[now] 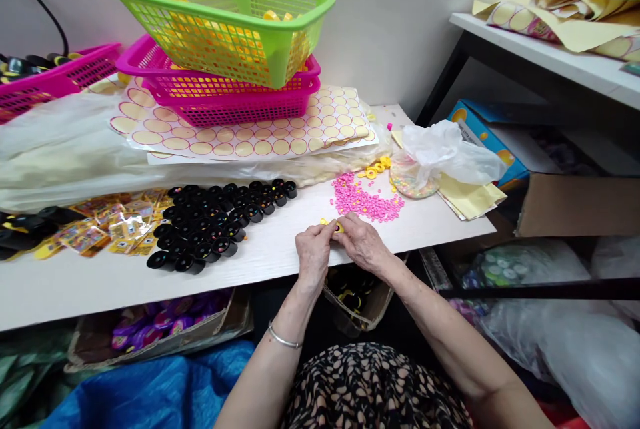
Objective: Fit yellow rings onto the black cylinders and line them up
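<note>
Both hands meet at the front edge of the white counter, toward its right end. The left hand and the right hand pinch one small yellow ring between their fingertips, each grip narrow and closed on it; a second yellow bit lies just beside the left fingers. One silver bangle circles the left wrist.

Just behind the hands lies one loose heap of pink beads, too many and too small to count. Near the right rear corner sit a few yellow rings, their number unclear, and one clear plastic bag over a mound of mixed beads. Left of the hands, a cluster of several dozen black caps stands in rough rows. At the rear edge, three baskets are stacked, one green basket upon two pink baskets, on sheets of round stickers. A further pink basket sits at the left rear corner.
</note>
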Tool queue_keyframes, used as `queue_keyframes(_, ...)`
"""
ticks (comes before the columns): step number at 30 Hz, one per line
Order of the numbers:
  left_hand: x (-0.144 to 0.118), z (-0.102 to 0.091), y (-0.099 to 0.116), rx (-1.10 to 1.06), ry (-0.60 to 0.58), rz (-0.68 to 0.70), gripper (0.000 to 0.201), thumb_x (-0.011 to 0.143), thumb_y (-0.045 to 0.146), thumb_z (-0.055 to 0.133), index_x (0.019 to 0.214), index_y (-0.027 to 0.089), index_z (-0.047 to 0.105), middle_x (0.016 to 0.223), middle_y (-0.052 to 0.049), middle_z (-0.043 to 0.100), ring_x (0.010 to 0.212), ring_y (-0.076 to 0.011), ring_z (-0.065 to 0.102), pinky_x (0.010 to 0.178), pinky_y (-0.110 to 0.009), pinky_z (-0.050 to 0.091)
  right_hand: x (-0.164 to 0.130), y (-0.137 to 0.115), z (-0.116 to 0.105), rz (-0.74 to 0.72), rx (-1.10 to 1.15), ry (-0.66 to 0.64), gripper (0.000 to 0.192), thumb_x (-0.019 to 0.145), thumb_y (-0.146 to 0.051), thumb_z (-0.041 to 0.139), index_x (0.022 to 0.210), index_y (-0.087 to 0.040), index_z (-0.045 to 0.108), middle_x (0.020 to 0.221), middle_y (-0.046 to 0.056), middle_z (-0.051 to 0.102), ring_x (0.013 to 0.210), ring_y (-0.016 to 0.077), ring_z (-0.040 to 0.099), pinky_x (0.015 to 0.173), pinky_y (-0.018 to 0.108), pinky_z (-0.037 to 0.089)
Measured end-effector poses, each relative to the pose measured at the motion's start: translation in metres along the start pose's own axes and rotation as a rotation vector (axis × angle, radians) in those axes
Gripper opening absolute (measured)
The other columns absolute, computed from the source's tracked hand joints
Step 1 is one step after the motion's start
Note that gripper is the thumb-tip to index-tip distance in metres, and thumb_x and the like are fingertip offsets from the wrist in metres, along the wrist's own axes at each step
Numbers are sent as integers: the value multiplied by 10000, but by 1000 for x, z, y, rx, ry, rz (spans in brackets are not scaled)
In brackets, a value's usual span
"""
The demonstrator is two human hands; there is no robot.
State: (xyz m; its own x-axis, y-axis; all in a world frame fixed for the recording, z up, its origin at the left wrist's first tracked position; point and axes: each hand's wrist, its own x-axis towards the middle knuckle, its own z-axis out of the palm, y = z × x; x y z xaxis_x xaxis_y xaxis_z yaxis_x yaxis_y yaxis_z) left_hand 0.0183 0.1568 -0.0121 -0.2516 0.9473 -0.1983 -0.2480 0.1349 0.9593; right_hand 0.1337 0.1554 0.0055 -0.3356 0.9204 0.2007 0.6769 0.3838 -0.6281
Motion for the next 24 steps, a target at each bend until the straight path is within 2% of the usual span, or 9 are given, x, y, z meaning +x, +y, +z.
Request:
queue_keyframes(2,2,0,-2,43,28,1,246,586,352,718,609,110,684,552,-9,609,528,-97,504,500,-206,374,1,2,4,66,247,36,133,842,-258,478,854,-181,586,776,23,533,715,139,507,653,258,401)
queue_keyframes(4,4,0,-3,74,42,-2,237,579,351,719,587,117,681,502,7,577,510,-94,493,484,-205,356,4,3,9,218,532,75,205,840,-321,468,841,-170,607,649,-4,526,567,111,486,548,237,389)
queue_keyframes(6,4,-1,-4,96,48,6,235,575,356,717,568,124,677,457,18,546,498,-95,490,479,-206,346,7,3,15,399,756,124,265,823,-374,471,799,-153,615,503,-35,476,428,85,416,435,214,324)
queue_keyframes(8,5,-1,-4,108,54,11,243,574,367,714,563,127,672,427,23,521,485,-96,485,469,-208,337,11,3,20,522,879,168,278,780,-400,517,733,-142,608,431,-49,441,369,70,375,375,199,257)
queue_keyframes(11,5,0,-4,108,63,-17,263,569,375,715,534,125,642,389,33,480,440,-85,451,438,-208,313,14,4,26,585,967,185,272,731,-403,564,682,-138,596,453,-39,480,351,55,385,343,183,225)
queue_keyframes(17,10,6,-7,49,77,-104,310,559,352,719,469,135,517,332,71,390,323,-35,302,354,-200,216,17,9,32,617,1029,197,256,715,-393,567,648,-146,574,436,-46,484,323,44,388,314,162,236)
queue_keyframes(21,13,5,-4,53,70,-104,303,516,265,725,432,140,462,331,78,387,317,-28,310,348,-187,218,20,7,31,646,1002,195,230,707,-368,557,633,-150,552,408,-55,474,291,40,374,294,154,233)
queue_keyframes(24,13,1,-2,54,23,-134,333,523,291,721,432,147,435,318,81,369,304,-35,309,337,-187,209,20,3,30,652,1012,165,226,695,-369,561,634,-151,547,401,-51,486,288,48,395,287,150,248)
